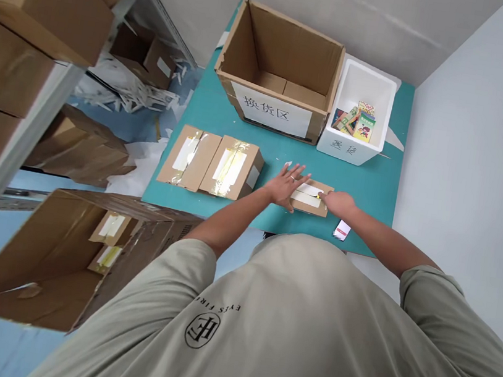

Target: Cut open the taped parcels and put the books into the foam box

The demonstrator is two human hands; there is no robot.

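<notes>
Shirt (307,321) foremost; left grip (285,186) released, flat on small box (312,208); right grip (340,205) clenched at edge.

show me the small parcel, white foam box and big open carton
small parcel (312,208): head view, front edge
white foam box (349,151): head view, front wall
big open carton (299,51): head view, inner back wall

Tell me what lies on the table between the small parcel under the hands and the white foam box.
Nothing. In the head view, only bare teal table separates the small parcel from the white foam box.
</notes>
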